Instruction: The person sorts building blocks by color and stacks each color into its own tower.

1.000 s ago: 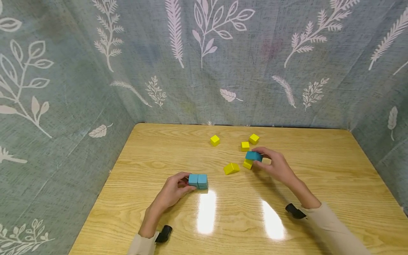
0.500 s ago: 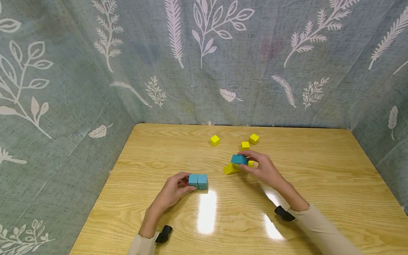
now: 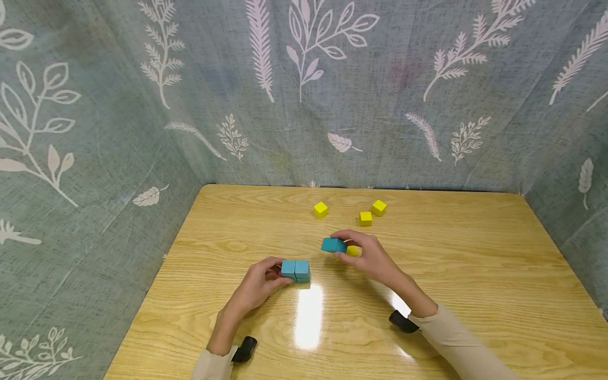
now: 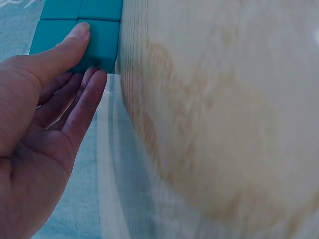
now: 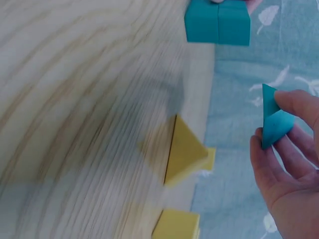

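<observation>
Left grip (image 3: 259, 282): clamped on the left end of a blue block stack (image 3: 301, 268), two wide and two high, resting on the tabletop (image 3: 247, 227). Thumb on the near face, fingers round the back; the stack's right end pokes out past the hand.

Right grip (image 3: 370, 257): thumb and fingers pinch a blue wedge (image 3: 334, 245), held up off the wood, its left end jutting from the hand toward the stack. Short gap between wedge and stack, the wedge lying farther back and right.

Yellow wedge (image 3: 353, 250) beneath and behind the right hand, partly hidden; another yellow block (image 3: 378, 239) barely peeks past the knuckles. Farther back, a lone yellow cube (image 3: 320, 210), well apart from a close pair, front cube (image 3: 365, 218) and rear cube (image 3: 379, 208).

Edges: far edge meets leaf-print fabric (image 3: 285, 132), the back cubes nearest it. Left edge slants well away from the stack. Widest room: wood running from the right sleeve (image 3: 456, 338) out to the right edge. Near edge out of the head view.
</observation>
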Available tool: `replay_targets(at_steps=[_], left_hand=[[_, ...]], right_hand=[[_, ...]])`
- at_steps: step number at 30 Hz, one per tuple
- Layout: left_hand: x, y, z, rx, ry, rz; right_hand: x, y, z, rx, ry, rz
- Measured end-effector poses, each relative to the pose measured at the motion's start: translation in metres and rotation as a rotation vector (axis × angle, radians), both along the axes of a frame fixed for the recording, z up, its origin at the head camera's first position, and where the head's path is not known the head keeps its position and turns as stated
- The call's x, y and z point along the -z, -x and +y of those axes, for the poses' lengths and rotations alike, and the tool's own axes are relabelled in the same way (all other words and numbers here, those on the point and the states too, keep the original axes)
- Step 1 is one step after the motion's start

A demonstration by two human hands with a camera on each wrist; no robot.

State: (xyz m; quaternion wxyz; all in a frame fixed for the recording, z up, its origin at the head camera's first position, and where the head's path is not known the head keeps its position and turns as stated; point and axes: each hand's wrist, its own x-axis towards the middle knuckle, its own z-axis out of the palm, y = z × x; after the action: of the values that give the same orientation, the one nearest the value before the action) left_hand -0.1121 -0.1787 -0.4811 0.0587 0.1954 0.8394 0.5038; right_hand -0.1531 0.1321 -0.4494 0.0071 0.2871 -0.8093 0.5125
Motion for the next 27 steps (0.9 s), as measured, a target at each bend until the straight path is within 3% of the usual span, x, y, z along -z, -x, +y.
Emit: replay_targets(at_steps=[27], left_hand=[[0.004,0.003,-0.002,0.05,-0.058,0.008]], right_hand=[[0.004,-0.006,-0.066,-0.236,-0.044,0.008]])
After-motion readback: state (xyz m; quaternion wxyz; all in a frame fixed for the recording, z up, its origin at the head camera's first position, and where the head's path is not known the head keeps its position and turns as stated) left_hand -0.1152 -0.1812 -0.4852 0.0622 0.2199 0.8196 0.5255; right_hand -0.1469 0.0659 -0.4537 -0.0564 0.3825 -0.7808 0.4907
